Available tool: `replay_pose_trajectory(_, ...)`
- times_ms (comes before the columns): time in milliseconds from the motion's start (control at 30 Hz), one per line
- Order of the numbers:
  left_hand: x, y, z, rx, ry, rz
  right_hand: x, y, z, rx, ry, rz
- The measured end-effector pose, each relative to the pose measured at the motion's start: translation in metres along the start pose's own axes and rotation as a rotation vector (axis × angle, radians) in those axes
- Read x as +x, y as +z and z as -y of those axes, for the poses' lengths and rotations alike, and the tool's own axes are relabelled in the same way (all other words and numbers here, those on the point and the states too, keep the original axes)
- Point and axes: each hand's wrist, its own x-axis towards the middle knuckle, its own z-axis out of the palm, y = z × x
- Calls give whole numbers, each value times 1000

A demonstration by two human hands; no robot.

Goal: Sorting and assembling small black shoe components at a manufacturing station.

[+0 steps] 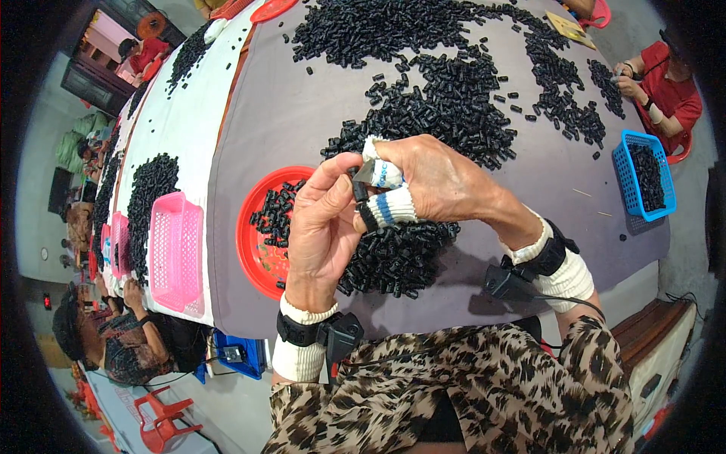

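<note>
My left hand (pixel 321 216) pinches a small black ribbed cylindrical part (pixel 359 188) between thumb and fingertips. Close against it is my right hand (pixel 446 181), its thumb and forefinger wrapped in white knitted finger sleeves with blue marks. A thin grey blade-like piece (pixel 366 172) shows in the right hand's pinch, touching or nearly touching the part; its full shape is hidden by the fingers. Below and behind my hands lies a big heap of the same black parts (pixel 401 261). Beside my left hand, a red round tray (pixel 247 253) holds more of them.
The grey-covered table (pixel 257 113) carries further black heaps toward its far side. An empty pink basket (pixel 175 250) stands left on a white-covered table. At right is a blue basket (pixel 631 178) of parts, near a person in red (pixel 669 94). Another person (pixel 125 340) sits at left.
</note>
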Motion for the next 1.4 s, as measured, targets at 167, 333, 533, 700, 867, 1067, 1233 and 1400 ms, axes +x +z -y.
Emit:
replay_pose_trajectory(167,0,-5,1,28,2,-18,-1,4,-4,-45,-14,-30)
replay_pose_trajectory(333,0,-4,0,35,8,-18,-2,2,-1,-17,0,-9)
replay_pose_trajectory(533,-1,-1,1,55,-2,-24,-3,1,1,28,62,-8)
replay_pose_trajectory(700,-2,0,1,78,-2,-40,-3,3,-3,14,39,-22)
replay_pose_trajectory(867,-1,0,0,75,-4,-18,-4,4,-4,-10,29,-30)
replay_pose_trajectory(1067,-2,-2,-1,118,-13,-8,-5,5,-8,-24,34,4)
replay_pose_trajectory(1233,-3,4,1,221,17,-112,-6,4,-1,20,43,-25)
replay_pose_trajectory(1400,-3,1,2,10,-1,-26,-7,7,-6,149,49,-69)
